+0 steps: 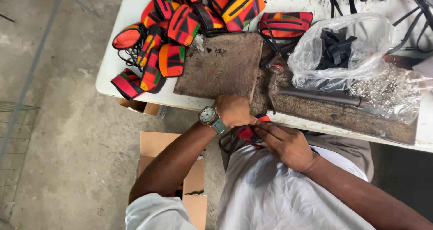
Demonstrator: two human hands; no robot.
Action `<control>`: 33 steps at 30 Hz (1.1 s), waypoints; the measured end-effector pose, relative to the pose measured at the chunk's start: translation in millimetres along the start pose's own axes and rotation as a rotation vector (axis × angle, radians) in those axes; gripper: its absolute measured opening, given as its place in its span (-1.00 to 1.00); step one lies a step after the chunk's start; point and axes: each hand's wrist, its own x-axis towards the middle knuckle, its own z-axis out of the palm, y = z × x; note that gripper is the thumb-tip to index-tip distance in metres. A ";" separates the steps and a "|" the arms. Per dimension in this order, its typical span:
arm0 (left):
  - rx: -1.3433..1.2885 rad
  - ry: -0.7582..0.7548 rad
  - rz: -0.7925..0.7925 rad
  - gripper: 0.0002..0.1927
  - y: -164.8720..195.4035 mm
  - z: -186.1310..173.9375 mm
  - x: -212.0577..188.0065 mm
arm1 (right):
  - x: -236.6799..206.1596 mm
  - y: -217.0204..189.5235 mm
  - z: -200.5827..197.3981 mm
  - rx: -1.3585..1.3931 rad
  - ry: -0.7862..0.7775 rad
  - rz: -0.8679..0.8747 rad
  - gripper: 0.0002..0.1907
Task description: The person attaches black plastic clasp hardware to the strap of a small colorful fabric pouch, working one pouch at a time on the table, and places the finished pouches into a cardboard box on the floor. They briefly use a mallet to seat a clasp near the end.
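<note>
Head view: both hands hold a red-black pouch, lying left-right.

Rough, pitted worn slab; matt printed cloth pouches; glossy clear plastic bag; shiny metal eyelets; smooth white counter.

Red-black patterned pouch — at table edge, mostly hidden.

Both forearms reach forward from the body and meet at the middle. The left hand is curled into a loose fist, knuckles up, a wristwatch on its wrist. The right hand lies just beside it, palm down, its fingers bent and pinched together toward the left hand.
</note>
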 end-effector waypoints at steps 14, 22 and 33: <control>-0.255 0.352 0.096 -0.35 -3.2 -68.0 21.5 | 4.2 -0.9 -3.0 -0.038 -0.024 0.109 -0.48; 0.284 -0.051 -0.050 -0.34 51.1 -126.0 120.0 | 24.6 -17.7 -22.2 0.006 -0.094 0.145 -0.48; -1.012 0.045 0.238 -0.73 -10.0 -101.3 55.8 | 29.1 -14.9 -26.9 -0.026 -0.090 0.088 -0.44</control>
